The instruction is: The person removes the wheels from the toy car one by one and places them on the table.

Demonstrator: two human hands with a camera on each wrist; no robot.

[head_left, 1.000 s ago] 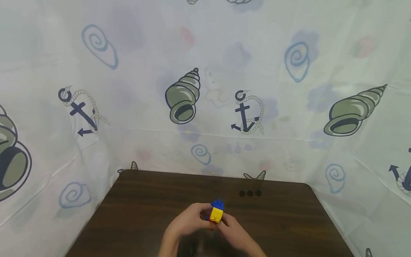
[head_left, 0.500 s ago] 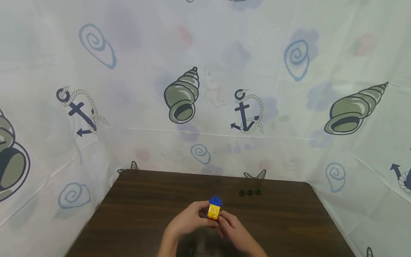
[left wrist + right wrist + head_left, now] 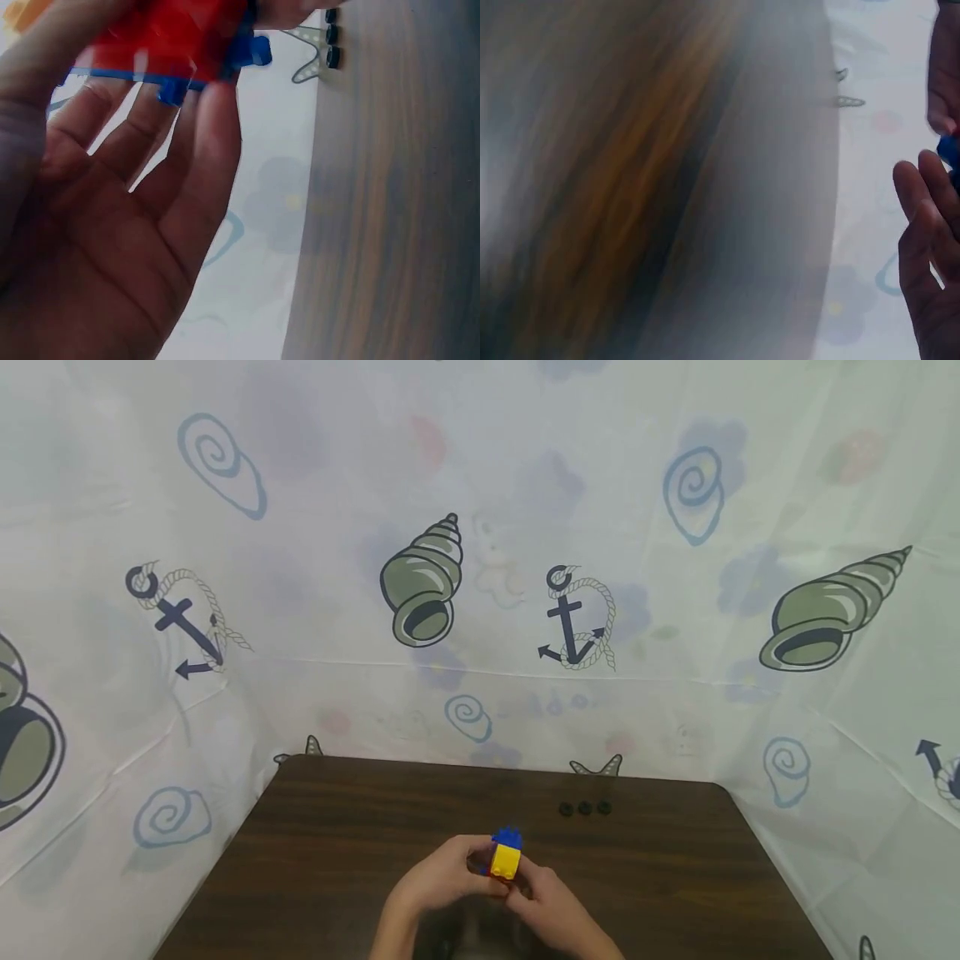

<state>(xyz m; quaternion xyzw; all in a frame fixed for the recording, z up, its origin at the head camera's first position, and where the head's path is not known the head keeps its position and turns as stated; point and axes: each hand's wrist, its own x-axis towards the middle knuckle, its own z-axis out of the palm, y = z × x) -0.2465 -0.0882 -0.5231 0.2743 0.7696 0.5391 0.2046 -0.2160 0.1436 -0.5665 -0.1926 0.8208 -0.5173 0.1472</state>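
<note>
A toy block car (image 3: 506, 862) in yellow, blue and red is held up over the table between both hands. My left hand (image 3: 444, 878) grips it from the left, thumb on the near side. In the left wrist view its red body (image 3: 169, 37) sits on a blue base, with a blue stub (image 3: 260, 51) sticking out at the side. My right hand (image 3: 553, 906) has its fingertips against the car's right side, pinching there. Whether a small part sits between those fingertips is hidden. The right wrist view catches only the curled right fingers (image 3: 922, 232) beside a blue piece.
Three small black wheels (image 3: 585, 808) lie in a row toward the back right of the dark wooden table (image 3: 337, 827). A pale cloth (image 3: 322, 610) printed with shells and anchors hangs behind the table and at both sides.
The toy car rose slightly and shifted left half a second ago, with the right fingers a little apart from it. Now it is back lower and right, against the right fingertips.
</note>
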